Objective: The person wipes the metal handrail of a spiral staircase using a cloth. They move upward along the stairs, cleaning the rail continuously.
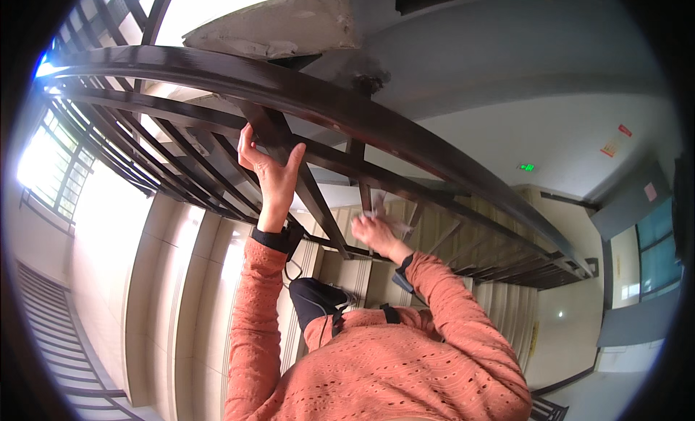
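Note:
My left hand [271, 166] grips a thick dark post [271, 130] of the stair railing, its thumb on the near right side and its fingers curled at the left. To the right, my right hand [374, 233] is closed on a greyish cloth [383, 208], which is blurred and lies close to a thin baluster [365, 195]. Whether the cloth touches the baluster, I cannot tell. Above both hands runs the broad dark handrail [347, 109], with a narrower lower rail [380, 176] beneath it.
Tiled stair steps [209, 263] descend around my legs, and a further flight [434, 231] shows beyond the balusters. A barred window [57, 166] is at the left. At the right are a lit green exit sign [526, 167] and a landing [564, 334]. A cable hangs near my knee.

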The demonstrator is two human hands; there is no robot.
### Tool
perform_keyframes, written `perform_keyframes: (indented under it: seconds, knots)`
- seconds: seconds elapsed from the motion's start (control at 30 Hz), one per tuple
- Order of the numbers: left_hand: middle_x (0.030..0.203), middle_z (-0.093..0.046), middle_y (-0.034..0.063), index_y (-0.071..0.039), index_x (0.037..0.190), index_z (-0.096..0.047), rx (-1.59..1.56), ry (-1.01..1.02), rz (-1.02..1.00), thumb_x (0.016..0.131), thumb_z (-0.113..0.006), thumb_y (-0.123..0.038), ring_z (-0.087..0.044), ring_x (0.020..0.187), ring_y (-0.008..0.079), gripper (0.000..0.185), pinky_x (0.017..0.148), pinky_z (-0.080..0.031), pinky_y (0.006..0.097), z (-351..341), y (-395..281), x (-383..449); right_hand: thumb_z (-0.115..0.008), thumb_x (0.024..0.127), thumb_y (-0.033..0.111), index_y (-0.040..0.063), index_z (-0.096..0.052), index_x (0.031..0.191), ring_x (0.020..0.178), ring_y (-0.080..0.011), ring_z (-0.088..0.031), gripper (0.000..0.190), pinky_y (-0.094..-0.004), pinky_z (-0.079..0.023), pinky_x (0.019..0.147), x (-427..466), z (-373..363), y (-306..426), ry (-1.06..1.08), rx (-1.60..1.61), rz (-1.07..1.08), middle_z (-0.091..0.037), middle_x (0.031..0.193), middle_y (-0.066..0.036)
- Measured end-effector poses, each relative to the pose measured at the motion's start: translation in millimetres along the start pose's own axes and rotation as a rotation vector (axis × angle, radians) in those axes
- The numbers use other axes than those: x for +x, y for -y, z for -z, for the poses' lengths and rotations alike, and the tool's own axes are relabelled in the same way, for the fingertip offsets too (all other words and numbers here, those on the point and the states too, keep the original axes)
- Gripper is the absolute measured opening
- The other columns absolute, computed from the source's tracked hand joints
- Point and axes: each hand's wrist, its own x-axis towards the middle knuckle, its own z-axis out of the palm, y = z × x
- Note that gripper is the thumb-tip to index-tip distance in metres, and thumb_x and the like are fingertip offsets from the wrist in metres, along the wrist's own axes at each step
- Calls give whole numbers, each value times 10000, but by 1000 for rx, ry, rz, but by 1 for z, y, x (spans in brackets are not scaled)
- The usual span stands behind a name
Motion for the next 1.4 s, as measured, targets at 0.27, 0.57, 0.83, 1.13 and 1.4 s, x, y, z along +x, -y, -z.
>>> perform_keyframes:
  seconds: [0.27,0.57,0.83,1.13,1.4]
  knots:
    - [1278,-630,221,80,1395,-450,331,155,-260,835,-818,-484,-516,1329,365,876,1235,-122,496,22,20,44,-660,825,104,123,-700,1071,1028,-242,-565,251,-353,-503,825,24,58,-37,-266,118,-97,-604,1143,-59]
    - [1078,-626,217,83,1269,-477,302,-31,-186,733,-846,-358,-579,1174,377,786,1220,-164,520,-2,21,40,-622,865,161,102,-725,990,1179,-236,-506,172,-372,-445,860,7,-27,1,-189,93,66,-591,1292,-38]
    - [1112,-647,173,52,1294,-481,276,-22,-201,722,-834,-353,-587,1187,346,785,1218,-161,541,2,22,36,-647,796,177,111,-724,868,1108,-245,-535,125,-365,-447,905,17,-52,29,420,204,163,-616,1044,-62]
    - [1074,-663,135,-10,1313,-505,211,-113,-226,696,-829,-343,-609,1156,293,773,1217,-150,530,-1,23,35,-648,889,217,142,-692,1154,999,-216,-589,279,-372,-438,825,58,35,-29,-62,-196,99,-636,1121,-45]
    - [1005,-624,34,-64,1254,-571,161,-118,-215,634,-844,-363,-584,1111,218,741,1213,-185,515,-10,35,31,-525,1000,323,179,-720,1263,1351,-289,-408,357,-475,-328,1084,-51,-175,73,717,-188,642,-577,1376,-82]
